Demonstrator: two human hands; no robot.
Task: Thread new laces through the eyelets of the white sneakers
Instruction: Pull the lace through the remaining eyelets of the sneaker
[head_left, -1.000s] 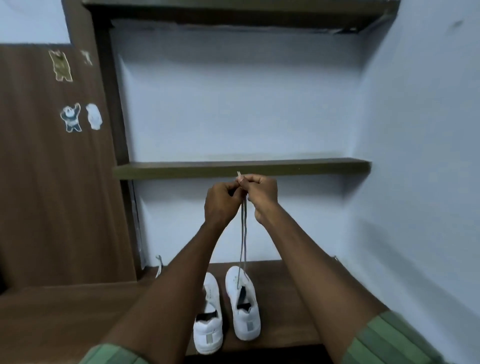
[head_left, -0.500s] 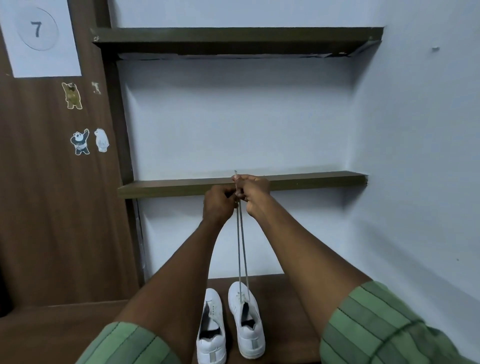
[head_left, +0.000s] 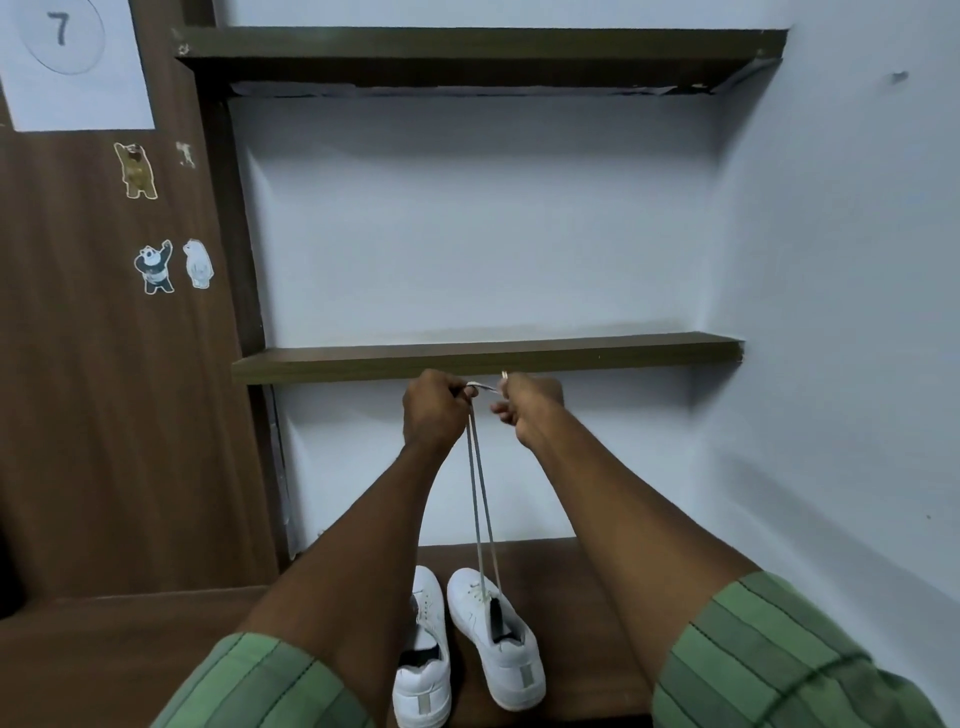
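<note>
At frame centre your left hand (head_left: 435, 410) and right hand (head_left: 524, 408) each pinch an end of the lace (head_left: 480, 499), its two strands running down to the right sneaker (head_left: 498, 639), lower centre. Judged limp and light; hold near the stiff tips.

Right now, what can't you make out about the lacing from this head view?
- Left sneaker: its near side hidden by the left forearm, heel cut by the bottom edge.
- Right sneaker eyelets: too small to count which the lace passes.
- Lace ends: tucked inside the left hand and right hand; curled fingers hide the grip.
</note>
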